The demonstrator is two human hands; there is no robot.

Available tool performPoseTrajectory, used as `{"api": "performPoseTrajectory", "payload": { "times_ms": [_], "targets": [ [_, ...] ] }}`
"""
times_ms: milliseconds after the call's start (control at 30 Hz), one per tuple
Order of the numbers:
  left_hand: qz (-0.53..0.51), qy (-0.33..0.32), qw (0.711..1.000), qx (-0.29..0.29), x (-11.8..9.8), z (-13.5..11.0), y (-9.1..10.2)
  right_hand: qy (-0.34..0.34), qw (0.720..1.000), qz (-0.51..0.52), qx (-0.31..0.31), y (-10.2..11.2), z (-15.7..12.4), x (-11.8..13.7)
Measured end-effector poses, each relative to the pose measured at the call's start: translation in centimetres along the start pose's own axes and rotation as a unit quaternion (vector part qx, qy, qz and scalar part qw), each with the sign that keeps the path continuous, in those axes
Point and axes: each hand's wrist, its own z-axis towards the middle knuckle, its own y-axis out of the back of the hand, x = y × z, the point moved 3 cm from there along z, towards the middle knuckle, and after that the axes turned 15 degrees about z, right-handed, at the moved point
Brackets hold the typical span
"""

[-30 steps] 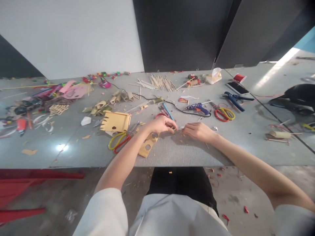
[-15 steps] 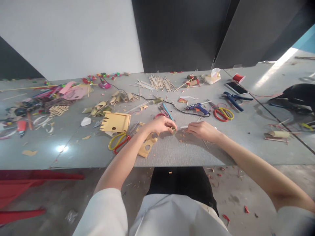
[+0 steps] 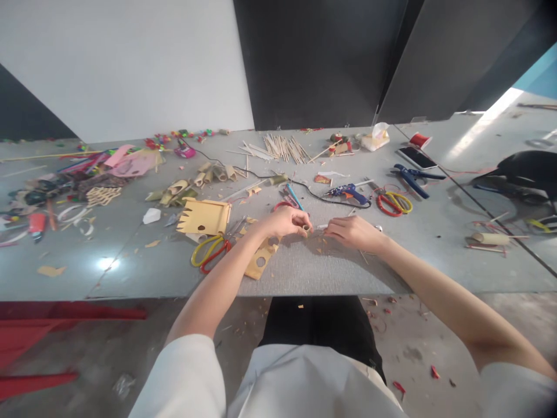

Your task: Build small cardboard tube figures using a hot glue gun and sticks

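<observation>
My left hand (image 3: 287, 222) has its thumb and fingers closed round a short piece of bamboo tube (image 3: 306, 229), its hollow end facing up. Close to the right of it, my right hand (image 3: 353, 232) is closed on a slim whitish tool (image 3: 321, 226), whose tip points at the bamboo; what kind it is I cannot make out. Under my left wrist lies a yellow card with round holes (image 3: 260, 261). Red-and-yellow scissors (image 3: 212, 251) rest beside my left forearm. Beyond my hands are a blue pen-like stick (image 3: 295, 197) and a blue glue gun (image 3: 348, 193).
A notched yellow card box (image 3: 203, 215) and cut bamboo pieces (image 3: 176, 191) stand to the left. Wooden sticks (image 3: 287, 147) lie at the back. On the right are more scissors (image 3: 395, 203), blue pliers (image 3: 412, 179), a phone (image 3: 418, 157) and a thread spool (image 3: 420, 140). A cord crosses the table.
My right hand has shifted slightly left, closer to the bamboo piece. My left hand holds the bamboo in nearly the same place.
</observation>
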Motion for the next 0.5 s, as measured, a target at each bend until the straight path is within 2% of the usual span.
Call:
{"api": "performPoseTrajectory", "payload": {
  "times_ms": [233, 500],
  "targets": [
    [0.036, 0.018, 0.998, -0.038, -0.5, -0.2, -0.1, -0.004, 1.0, -0.006, -0.016, 1.2, -0.5, 0.3],
    [0.111, 0.024, 0.991, -0.075, -0.7, 0.1, -0.4, -0.005, 1.0, -0.019, -0.003, 0.9, -0.3, 0.6]
  ]
}}
